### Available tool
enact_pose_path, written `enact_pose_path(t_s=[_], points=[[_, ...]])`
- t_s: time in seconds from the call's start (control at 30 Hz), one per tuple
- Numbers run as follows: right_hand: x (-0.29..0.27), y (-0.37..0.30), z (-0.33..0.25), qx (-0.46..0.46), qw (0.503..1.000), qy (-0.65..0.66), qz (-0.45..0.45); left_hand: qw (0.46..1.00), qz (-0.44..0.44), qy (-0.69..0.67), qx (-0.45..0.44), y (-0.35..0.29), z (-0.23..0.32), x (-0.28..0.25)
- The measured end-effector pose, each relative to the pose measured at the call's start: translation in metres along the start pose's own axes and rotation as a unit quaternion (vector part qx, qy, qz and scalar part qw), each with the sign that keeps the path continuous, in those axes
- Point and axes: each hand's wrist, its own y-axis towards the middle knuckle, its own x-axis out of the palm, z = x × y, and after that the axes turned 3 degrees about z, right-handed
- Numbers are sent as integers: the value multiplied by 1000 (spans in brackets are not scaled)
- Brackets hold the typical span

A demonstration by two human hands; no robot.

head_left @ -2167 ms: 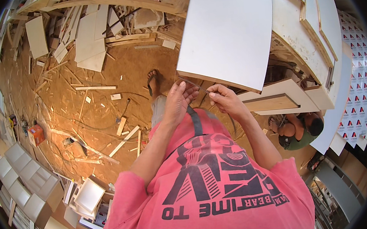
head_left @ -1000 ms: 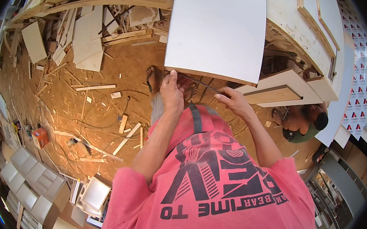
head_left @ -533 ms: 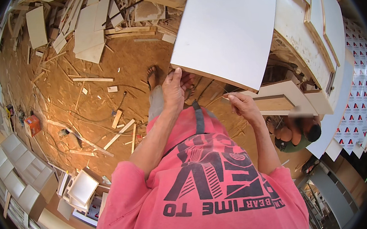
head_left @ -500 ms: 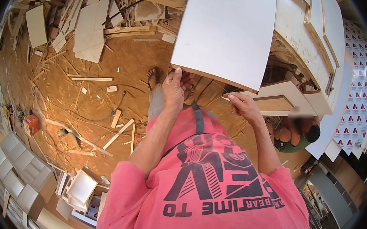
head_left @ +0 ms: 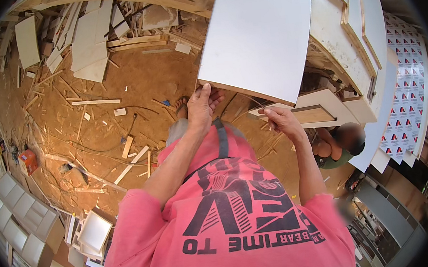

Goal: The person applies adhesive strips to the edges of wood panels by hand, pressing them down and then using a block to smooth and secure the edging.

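A large white board (head_left: 256,33) with a brown near edge juts toward me. My left hand (head_left: 201,109) grips its near left corner, thumb against the edge and the other fingers curled beside it. To the right, below the same edge, my right hand (head_left: 283,122) is closed in a pinch on a thin strip (head_left: 253,99). That strip bends away from the board's edge toward my right fingertips. How far it lies along the edge is hard to make out.
A person (head_left: 340,145) in a green top crouches at the right, by stacked panels (head_left: 338,41). Wood offcuts (head_left: 92,52) and scraps litter the brown floor. At the left are an orange box (head_left: 28,162) and pale drawer-like boxes (head_left: 24,201). A cable (head_left: 101,149) crosses the floor.
The view has shifted slightly, so the surroundings sit further left. Both hands keep nearly the same places at the board's edge. The crouching person's arm has moved.
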Motion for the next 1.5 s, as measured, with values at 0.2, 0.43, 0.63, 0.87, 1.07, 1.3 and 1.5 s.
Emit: enact_pose_path(t_s=[0.2,0.43,0.63,0.87,1.07,1.3,1.5], points=[[-2,3,2,-17,1000,17,5,1000,0,4,8,-1,-1,4],[-3,3,1,-56,998,4,-2,995,44,-10,90,-1,-17,10],[-6,10,3,-87,995,-12,-35,982,89,-12,167,2,-26,18],[-7,8,5,-93,992,-40,-79,964,89,-6,249,8,-34,17],[-7,3,3,-79,987,-77,-116,948,143,-19,282,12,-39,28],[-14,10,3,-105,986,-75,-108,946,144,-29,289,8,-38,32],[-17,12,2,-90,988,-49,-111,945,139,-22,294,8,-38,33]])
